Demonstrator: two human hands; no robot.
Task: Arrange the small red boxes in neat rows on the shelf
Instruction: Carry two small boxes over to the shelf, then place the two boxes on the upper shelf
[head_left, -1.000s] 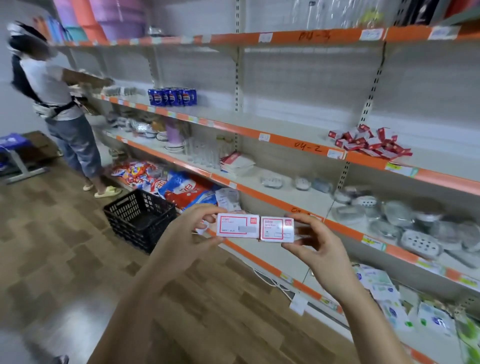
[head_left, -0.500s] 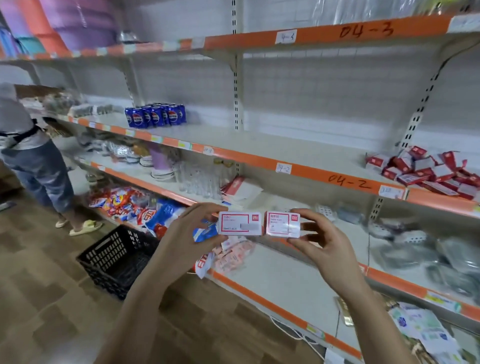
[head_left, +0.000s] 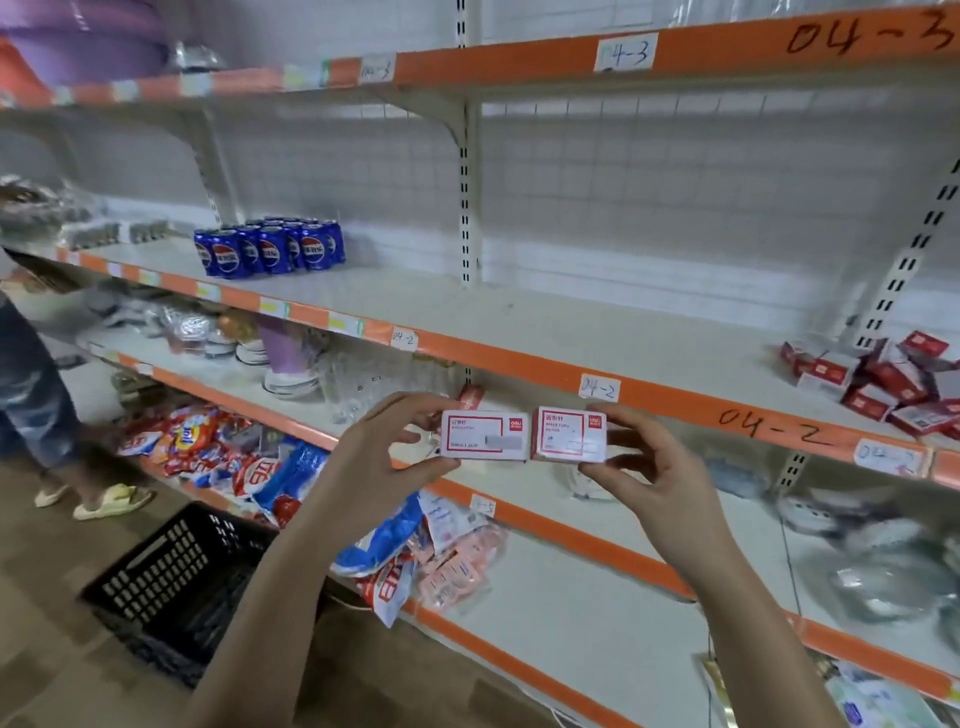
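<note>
Hands: left hand (head_left: 374, 457), right hand (head_left: 660, 467) each pinch box | red boxes (head_left: 883, 379) heaped on shelf (head_left: 571, 332)

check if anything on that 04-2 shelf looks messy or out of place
Yes: the small red boxes at the right end of the 04-2 shelf lie in a jumbled heap, tilted and overlapping, not in rows.

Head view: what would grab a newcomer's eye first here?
Two small red-and-white boxes held side by side at centre frame, the wider one pinched in the left hand, the narrower one in the right hand. Next, the jumbled pile of red boxes at the right end of the orange-edged shelf, and blue cans at its left.
</note>
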